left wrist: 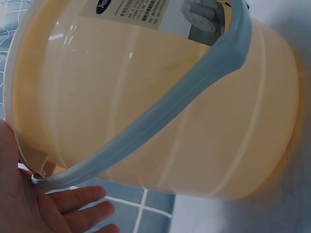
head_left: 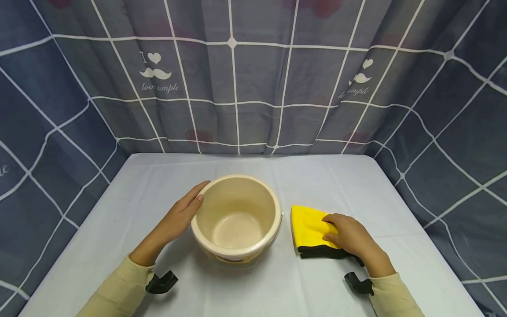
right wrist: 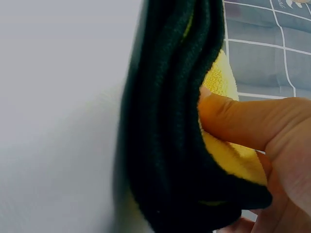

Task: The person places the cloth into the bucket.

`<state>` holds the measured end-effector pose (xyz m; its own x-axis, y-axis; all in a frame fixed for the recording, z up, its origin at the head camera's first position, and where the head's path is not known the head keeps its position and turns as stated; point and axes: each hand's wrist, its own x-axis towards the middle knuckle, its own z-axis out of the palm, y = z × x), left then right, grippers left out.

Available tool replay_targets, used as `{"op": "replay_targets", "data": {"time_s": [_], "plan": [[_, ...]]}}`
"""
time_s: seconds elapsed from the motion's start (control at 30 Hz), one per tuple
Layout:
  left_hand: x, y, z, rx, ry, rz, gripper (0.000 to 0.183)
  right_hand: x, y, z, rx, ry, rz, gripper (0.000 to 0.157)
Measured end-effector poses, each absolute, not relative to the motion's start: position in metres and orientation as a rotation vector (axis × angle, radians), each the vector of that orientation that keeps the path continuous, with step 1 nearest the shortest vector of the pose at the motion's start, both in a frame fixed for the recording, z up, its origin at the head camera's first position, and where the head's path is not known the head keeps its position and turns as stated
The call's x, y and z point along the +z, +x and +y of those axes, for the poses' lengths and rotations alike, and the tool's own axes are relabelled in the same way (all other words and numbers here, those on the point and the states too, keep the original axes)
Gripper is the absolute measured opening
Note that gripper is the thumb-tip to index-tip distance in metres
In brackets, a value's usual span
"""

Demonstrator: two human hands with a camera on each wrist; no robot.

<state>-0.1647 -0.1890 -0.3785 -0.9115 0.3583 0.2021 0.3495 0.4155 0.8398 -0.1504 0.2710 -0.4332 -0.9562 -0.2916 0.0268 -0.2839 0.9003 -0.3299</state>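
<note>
Nearest the head camera, wears pale sleeves (head_left: pixel 115 286) with black wrist mounts (head_left: pixel 160 282). Rests the left grip (head_left: pixel 180 218) wide against the left side of a cream bucket (head_left: pixel 237 198) near the middle of the tabletop (head_left: pixel 336 176), thumb at the rim, presumably to steady it from one side. Pinches with the right grip (head_left: pixel 352 233) a folded yellow-and-black cloth (head_left: pixel 310 226) to the right of the bucket, near but not touching it, likely to hold its layers together; cannot tell from above whether resting on the tabletop or slightly raised. In the left wrist view, adds details mostly hidden from the head: a grey handle (left wrist: pixel 158 119) slanting across the outer wall, probably hanging clear of the opening, a printed label (left wrist: pixel 155 12), and straight, parted fingers near the handle's joint. In the right wrist view, shows several dark folds stacked at the cloth's edge, thumb pressed on the yellow face, other fingers partly hidden behind.
</note>
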Motion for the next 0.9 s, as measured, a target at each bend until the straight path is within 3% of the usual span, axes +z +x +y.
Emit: {"op": "replay_targets", "data": {"time_s": [0.9], "plan": [[-0.381, -0.165, -0.190, 1.611, 0.644, 2.571, 0.051, -0.418, -0.143, 0.268, -0.622, -0.533, 3.125, 0.039]]}}
